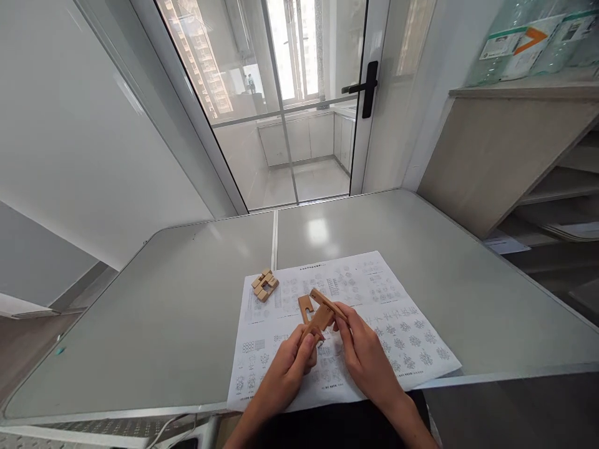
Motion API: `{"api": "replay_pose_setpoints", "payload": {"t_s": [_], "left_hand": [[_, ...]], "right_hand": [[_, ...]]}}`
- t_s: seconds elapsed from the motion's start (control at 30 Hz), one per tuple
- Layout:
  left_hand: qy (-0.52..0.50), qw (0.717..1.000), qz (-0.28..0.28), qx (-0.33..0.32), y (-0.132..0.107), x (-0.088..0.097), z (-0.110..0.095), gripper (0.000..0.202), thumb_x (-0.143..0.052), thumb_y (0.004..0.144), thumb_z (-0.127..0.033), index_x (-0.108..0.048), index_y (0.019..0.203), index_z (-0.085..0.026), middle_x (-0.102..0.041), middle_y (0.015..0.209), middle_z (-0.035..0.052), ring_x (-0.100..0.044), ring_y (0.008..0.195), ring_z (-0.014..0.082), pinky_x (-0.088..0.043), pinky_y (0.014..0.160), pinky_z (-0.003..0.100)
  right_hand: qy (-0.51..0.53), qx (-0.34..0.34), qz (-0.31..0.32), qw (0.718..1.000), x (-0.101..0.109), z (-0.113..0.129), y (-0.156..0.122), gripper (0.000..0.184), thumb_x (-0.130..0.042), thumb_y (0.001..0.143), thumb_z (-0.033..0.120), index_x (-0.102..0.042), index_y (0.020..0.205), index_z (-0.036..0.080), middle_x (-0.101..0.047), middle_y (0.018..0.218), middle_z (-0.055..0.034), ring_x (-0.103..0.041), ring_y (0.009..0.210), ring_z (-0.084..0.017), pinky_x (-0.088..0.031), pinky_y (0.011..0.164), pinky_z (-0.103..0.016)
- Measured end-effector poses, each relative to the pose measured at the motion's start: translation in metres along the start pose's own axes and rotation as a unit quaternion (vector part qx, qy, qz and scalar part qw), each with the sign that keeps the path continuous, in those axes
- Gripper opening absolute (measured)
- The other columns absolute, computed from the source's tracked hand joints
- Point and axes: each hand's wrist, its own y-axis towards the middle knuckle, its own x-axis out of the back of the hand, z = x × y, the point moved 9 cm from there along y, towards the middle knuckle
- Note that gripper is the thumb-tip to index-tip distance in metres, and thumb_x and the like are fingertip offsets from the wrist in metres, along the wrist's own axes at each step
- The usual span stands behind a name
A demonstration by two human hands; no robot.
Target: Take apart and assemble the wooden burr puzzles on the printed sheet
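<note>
A grey-topped table (178, 324) with rounded corners fills most of the lower view, a pale seam running across it. Behind its far edge stands a glazed, metal-framed door (283, 112) with a black lever handle (369, 90). To the right is a wood-grain shelf unit (500, 137), with clear plastic bottles (538, 50) in labelled wrapping on top. A large printed sheet (369, 293), covered with small line diagrams, lies at the near side of the table.

Over the sheet the person's two hands work close together but apart. The left hand (292, 365) has its fingers curled around a flat wooden piece (321, 319); the right hand (362, 346) pinches the near end of a narrow wooden bar (325, 300) between thumb and fingers. The bar slants across the upper end of the flat piece; whether the two interlock cannot be told. On the sheet's upper left sits a cluster of joined wooden blocks (265, 285) with a gap in its middle. Just beyond the hands, a notched wooden piece (305, 307) lies on the paper, partly hidden.
</note>
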Motion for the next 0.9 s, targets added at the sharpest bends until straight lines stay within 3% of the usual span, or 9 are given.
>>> {"api": "replay_pose_setpoints", "payload": {"t_s": [0.3, 0.5, 0.9], "left_hand": [[-0.015, 1.000, -0.004, 0.002, -0.001, 0.005, 0.004, 0.051, -0.045, 0.104, -0.068, -0.054, 0.106, -0.018, -0.032, 0.068, -0.0076, -0.024, 0.059, 0.0108, -0.022, 0.055, 0.027], [-0.012, 1.000, -0.017, -0.007, -0.002, 0.004, 0.000, 0.050, -0.046, 0.104, -0.068, -0.053, 0.103, -0.019, -0.033, 0.069, -0.0072, -0.025, 0.058, 0.0108, -0.023, 0.055, 0.026], [-0.012, 1.000, -0.013, -0.017, -0.005, 0.006, 0.002, 0.047, -0.045, 0.105, -0.064, -0.053, 0.098, -0.018, -0.037, 0.071, -0.0059, -0.028, 0.061, 0.0116, -0.027, 0.057, 0.027]], "right_hand": [[-0.001, 0.055, 0.005, 0.998, 0.001, 0.004, 0.000, 0.046, -0.037, 0.111, 0.019, -0.049, 0.155, 0.029, -0.073, 0.105, -0.0060, -0.074, 0.097, -0.021, -0.064, 0.087, -0.035], [-0.045, 0.095, 0.011, 0.994, -0.002, 0.011, -0.002, 0.055, -0.037, 0.108, 0.014, -0.044, 0.160, 0.030, -0.073, 0.109, -0.0074, -0.074, 0.095, -0.022, -0.065, 0.085, -0.037], [-0.067, 0.111, 0.076, 0.989, -0.001, 0.018, -0.009, 0.065, -0.037, 0.106, 0.009, -0.036, 0.165, 0.035, -0.073, 0.106, -0.0050, -0.073, 0.091, -0.022, -0.065, 0.085, -0.040]]}}
